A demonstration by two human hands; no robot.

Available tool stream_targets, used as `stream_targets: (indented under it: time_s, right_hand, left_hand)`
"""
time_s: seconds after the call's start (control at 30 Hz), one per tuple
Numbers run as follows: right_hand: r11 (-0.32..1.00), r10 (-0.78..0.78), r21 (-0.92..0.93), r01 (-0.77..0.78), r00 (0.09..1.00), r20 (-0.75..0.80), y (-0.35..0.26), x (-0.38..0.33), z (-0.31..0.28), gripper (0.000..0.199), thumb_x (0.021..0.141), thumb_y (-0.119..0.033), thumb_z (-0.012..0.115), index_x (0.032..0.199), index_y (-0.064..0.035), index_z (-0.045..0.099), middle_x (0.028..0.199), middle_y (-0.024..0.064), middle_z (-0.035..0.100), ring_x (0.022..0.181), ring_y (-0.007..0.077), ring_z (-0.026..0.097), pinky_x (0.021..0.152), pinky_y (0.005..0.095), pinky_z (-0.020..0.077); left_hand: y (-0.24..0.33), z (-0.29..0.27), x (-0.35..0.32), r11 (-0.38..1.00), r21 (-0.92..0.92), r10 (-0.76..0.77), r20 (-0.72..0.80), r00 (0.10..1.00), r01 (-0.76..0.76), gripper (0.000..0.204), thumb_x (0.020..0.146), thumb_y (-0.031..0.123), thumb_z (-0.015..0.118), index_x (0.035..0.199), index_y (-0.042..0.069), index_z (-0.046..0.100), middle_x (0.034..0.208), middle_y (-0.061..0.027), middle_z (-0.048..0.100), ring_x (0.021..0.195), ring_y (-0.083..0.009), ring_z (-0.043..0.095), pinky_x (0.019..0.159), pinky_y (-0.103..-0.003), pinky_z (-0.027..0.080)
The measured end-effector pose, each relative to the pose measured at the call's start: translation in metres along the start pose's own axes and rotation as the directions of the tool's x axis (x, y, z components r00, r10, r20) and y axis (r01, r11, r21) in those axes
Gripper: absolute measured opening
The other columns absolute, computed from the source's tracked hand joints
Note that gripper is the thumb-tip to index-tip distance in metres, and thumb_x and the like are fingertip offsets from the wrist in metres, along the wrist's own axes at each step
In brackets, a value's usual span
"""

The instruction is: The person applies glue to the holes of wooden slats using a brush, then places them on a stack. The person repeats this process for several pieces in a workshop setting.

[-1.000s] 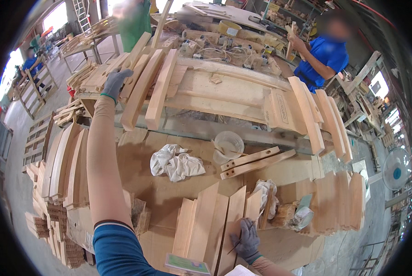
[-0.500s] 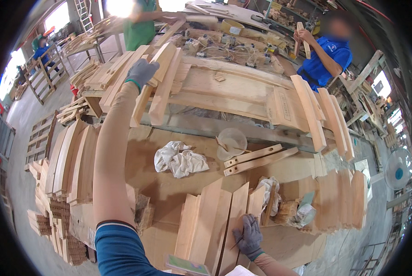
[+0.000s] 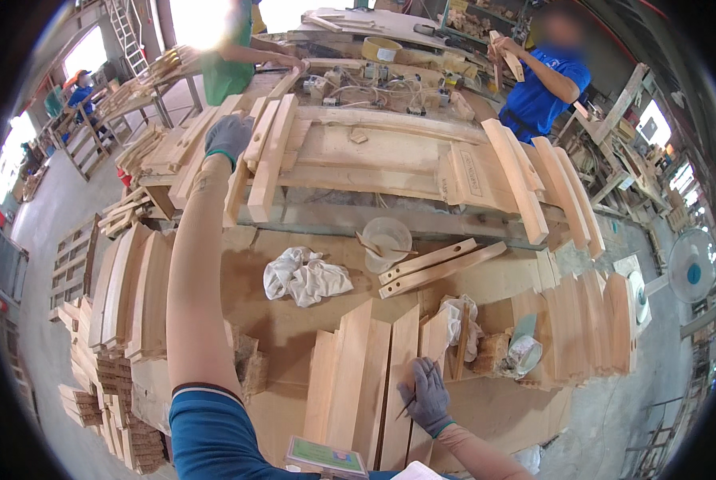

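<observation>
At the far bench, my left hand (image 3: 228, 138), in a grey glove, is closed at the upper part of a narrow wooden piece (image 3: 236, 192); its fingertips are partly hidden. Two more wooden pieces (image 3: 272, 164) lean just to its right. Nearer me, my gloved right hand (image 3: 428, 398) pinches a thin dark stick (image 3: 402, 411). That hand rests against a pale board (image 3: 400, 384), one of several slanted-end boards (image 3: 342, 376) lined up in front of me.
A white cloth (image 3: 304, 278), a plastic bowl (image 3: 388, 242) with thin sticks and two drilled wooden bars (image 3: 438, 268) lie on cardboard. Wooden stacks flank me (image 3: 110, 400). A tape roll (image 3: 524, 354) sits at right. Across the bench, one person (image 3: 544, 88) holds wooden pieces; another (image 3: 228, 72) wears green.
My left hand has shifted slightly left, and the wooden piece beside it now shows its narrow edge instead of a broad face. My right hand stays on the boards. The view has shifted slightly.
</observation>
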State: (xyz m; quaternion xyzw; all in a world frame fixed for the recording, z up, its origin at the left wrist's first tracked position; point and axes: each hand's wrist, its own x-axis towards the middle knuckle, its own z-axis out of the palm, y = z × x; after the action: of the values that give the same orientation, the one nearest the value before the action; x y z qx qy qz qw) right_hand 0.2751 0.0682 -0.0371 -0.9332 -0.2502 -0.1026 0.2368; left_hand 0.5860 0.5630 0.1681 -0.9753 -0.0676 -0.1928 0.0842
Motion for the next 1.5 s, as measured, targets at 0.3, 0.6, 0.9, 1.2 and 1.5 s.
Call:
stream_targets:
  time_s: [0.3, 0.6, 0.9, 1.2, 1.5]
  right_hand:
    - [0.998, -0.054, -0.016, 0.053, 0.996, -0.069, 0.004, -0.005, 0.003, 0.054, 0.083, -0.024, 0.063, 0.123, 0.0037, 0.041, 0.123, 0.0241, 0.049, 0.116, 0.0423, 0.047, 0.102, 0.0507, 0.0343]
    - [0.993, -0.018, 0.114, 0.025, 0.998, -0.059, -0.018, -0.001, -0.004, 0.043, 0.084, -0.025, 0.054, 0.117, 0.0013, 0.048, 0.121, 0.0225, 0.051, 0.119, 0.0387, 0.043, 0.106, 0.0442, 0.0307]
    - [0.990, -0.127, 0.047, 0.132, 0.987, -0.096, 0.009, -0.027, 0.007, 0.033, 0.084, -0.016, 0.052, 0.114, -0.0014, 0.049, 0.114, 0.0204, 0.057, 0.113, 0.0353, 0.051, 0.106, 0.0477, 0.0302]
    - [0.910, -0.395, 0.235, 0.341, 0.885, 0.246, 0.009, -0.129, -0.067, 0.031, 0.082, -0.011, 0.052, 0.110, 0.0005, 0.051, 0.096, 0.0168, 0.059, 0.096, 0.0325, 0.056, 0.093, 0.0399, 0.0396]
    - [0.900, -0.319, -0.386, 0.200, 0.908, -0.271, 0.204, -0.132, -0.311, 0.041, 0.084, -0.010, 0.046, 0.123, 0.0023, 0.048, 0.108, 0.0171, 0.057, 0.089, 0.0319, 0.059, 0.073, 0.0386, 0.0492]
  left_hand:
    - [-0.034, -0.126, -0.080, 0.897, -0.367, -0.267, -0.009, 0.964, 0.246, 0.048, 0.083, 0.046, 0.047, 0.093, 0.000, 0.061, 0.096, -0.0279, 0.061, 0.095, -0.0391, 0.058, 0.082, -0.045, 0.042]
    - [-0.059, -0.240, -0.212, 0.964, -0.224, 0.076, -0.290, 0.954, -0.145, 0.048, 0.086, 0.034, 0.060, 0.120, 0.000, 0.057, 0.115, -0.0142, 0.061, 0.108, -0.0238, 0.057, 0.092, -0.030, 0.043]
    - [0.138, -0.348, -0.317, 0.952, -0.254, 0.162, -0.047, 0.986, -0.169, 0.051, 0.084, 0.020, 0.063, 0.128, 0.002, 0.048, 0.126, -0.0175, 0.053, 0.115, -0.0296, 0.052, 0.096, -0.036, 0.040]
    - [0.274, -0.376, -0.412, 0.895, -0.377, 0.296, 0.101, 0.950, -0.239, 0.055, 0.079, 0.012, 0.064, 0.129, 0.000, 0.045, 0.128, -0.0207, 0.050, 0.118, -0.0348, 0.049, 0.098, -0.039, 0.039]
    - [0.367, -0.307, -0.483, 0.663, -0.746, 0.309, 0.185, 0.933, -0.072, 0.056, 0.078, 0.012, 0.071, 0.127, -0.002, 0.048, 0.122, -0.0183, 0.055, 0.105, -0.0279, 0.057, 0.090, -0.034, 0.046]
